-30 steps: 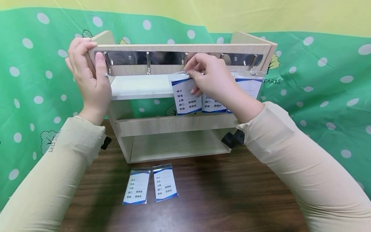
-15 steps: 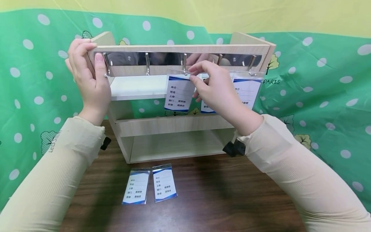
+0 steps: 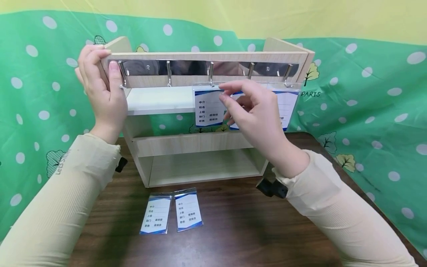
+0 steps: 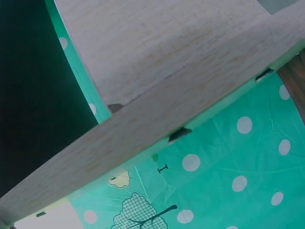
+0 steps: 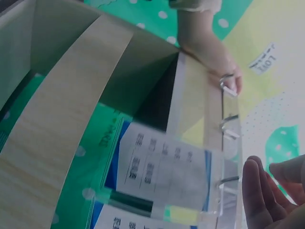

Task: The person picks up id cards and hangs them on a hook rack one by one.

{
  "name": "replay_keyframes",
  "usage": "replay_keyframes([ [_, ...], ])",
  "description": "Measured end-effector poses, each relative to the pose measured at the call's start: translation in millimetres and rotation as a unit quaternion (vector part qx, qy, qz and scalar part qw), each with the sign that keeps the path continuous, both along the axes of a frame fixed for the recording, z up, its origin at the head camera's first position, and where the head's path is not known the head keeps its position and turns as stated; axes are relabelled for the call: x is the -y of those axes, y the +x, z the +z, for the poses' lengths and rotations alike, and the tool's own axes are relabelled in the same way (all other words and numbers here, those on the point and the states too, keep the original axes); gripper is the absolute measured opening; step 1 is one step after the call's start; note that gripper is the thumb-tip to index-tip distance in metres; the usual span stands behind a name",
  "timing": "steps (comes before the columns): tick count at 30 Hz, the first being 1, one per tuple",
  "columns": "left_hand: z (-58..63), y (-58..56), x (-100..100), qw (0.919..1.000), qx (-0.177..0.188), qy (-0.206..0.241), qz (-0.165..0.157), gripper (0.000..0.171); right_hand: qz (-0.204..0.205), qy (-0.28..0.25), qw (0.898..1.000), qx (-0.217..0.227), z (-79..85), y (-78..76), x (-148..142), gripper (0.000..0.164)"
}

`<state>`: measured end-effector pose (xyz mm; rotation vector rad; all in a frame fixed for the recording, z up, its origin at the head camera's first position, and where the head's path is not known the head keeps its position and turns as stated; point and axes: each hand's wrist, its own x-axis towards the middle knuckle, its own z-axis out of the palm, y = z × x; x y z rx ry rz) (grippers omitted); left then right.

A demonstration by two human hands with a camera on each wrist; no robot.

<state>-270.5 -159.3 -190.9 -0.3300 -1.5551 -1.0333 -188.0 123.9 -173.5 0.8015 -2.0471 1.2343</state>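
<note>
My left hand (image 3: 105, 87) grips the upper left corner of a small wooden shelf (image 3: 200, 142), thumb on the front board and fingers round the side. A clear-sleeved name badge (image 3: 209, 107) hangs from the middle hook (image 3: 211, 74) of the metal hook strip. Just right of it is my right hand (image 3: 257, 111), fingers bent loosely; the right wrist view shows its thumb and fingertips apart, holding nothing, beside the hanging badge (image 5: 162, 167). Another badge (image 3: 287, 105) hangs at the right end, and one between them is partly hidden behind the right hand.
Two more badges, a left one (image 3: 155, 215) and a right one (image 3: 188, 210), lie flat on the dark wooden table (image 3: 233, 237) before the shelf. The two leftmost hooks bear no badge. A green dotted cloth (image 3: 360, 92) hangs behind.
My right hand has let go of the badge, now on the middle hook, and moved slightly right and down. The badge has swung a little. My left hand has stayed on the shelf corner.
</note>
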Motion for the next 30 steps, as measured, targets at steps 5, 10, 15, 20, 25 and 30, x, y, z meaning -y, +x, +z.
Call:
replay_keyframes([
  [5,-1.5,-1.4,1,1.0,0.003,-0.002,0.002,0.026,0.051,-0.018,0.998,0.024,-11.6,7.6,0,0.018],
  [10,-2.0,-4.3,2,1.0,-0.006,-0.003,0.002,0.027,0.078,-0.062,0.991,0.091,-28.2,12.2,2,0.019],
  [15,-3.1,-5.2,3,0.9999,-0.008,-0.007,-0.003,0.027,0.085,-0.099,0.983,0.131,-43.4,17.0,2,0.018],
  [20,-3.1,-4.5,3,0.9999,-0.011,-0.005,0.0,0.027,0.098,-0.107,0.979,0.143,-51.7,20.6,2,0.017],
  [25,-1.2,0.0,0,1.0,-0.007,-0.003,0.002,0.026,0.1,-0.113,0.978,0.145,-56.5,25.1,2,0.017],
  [30,-2.0,-3.9,3,0.9999,-0.015,-0.006,0.001,0.027,0.104,-0.12,0.978,0.137,-61.9,29.0,1,0.016],
])
